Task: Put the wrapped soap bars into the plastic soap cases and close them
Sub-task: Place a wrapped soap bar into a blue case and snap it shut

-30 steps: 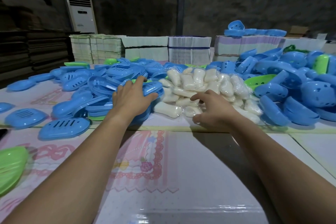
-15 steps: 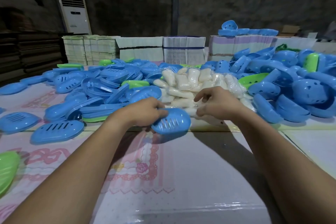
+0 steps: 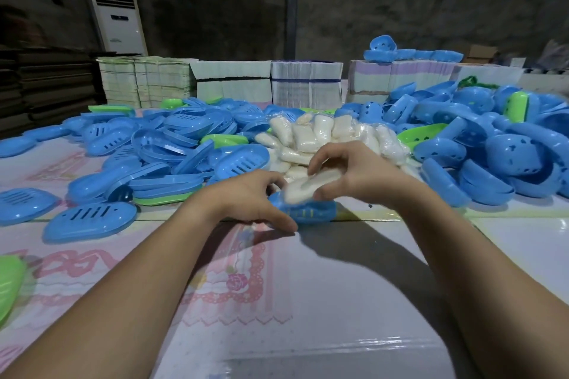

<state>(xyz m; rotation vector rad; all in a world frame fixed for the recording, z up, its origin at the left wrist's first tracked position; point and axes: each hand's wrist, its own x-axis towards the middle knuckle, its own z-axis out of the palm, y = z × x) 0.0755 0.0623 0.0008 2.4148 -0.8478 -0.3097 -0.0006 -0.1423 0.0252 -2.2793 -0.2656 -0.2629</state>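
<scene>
A head-worn camera looks down a table [image 3: 354, 301] covered in clear plastic over a pink floral print. Two bare forearms reach in from the bottom edge and meet near the centre. The left hand [image 3: 246, 197] curls around the near end of a blue slotted soap case half [image 3: 311, 211], thumb stretched along its front edge. The right hand [image 3: 360, 172] pinches a wrapped soap bar [image 3: 308, 184] between thumb and fingers, holding it tilted so that its lower end touches the case half (motion blur hides whether it is seated inside). The two hands are close together, nearly touching.

At 12 o'clock from the hands lies a heap of wrapped soap bars [image 3: 320, 135], white in clear film. At 10 o'clock spreads a pile of flat blue slotted lids [image 3: 172, 148] with a few green ones mixed in. At 2 o'clock sits a pile of deeper blue case bottoms [image 3: 508, 154]. A lone green case piece [image 3: 9, 283] shows at 8 o'clock by the left edge. Along the far edge stand bundled stacks of flat cartons [image 3: 304, 83], and a white standing air conditioner [image 3: 115, 14] rises at 11 o'clock against a dark wall
</scene>
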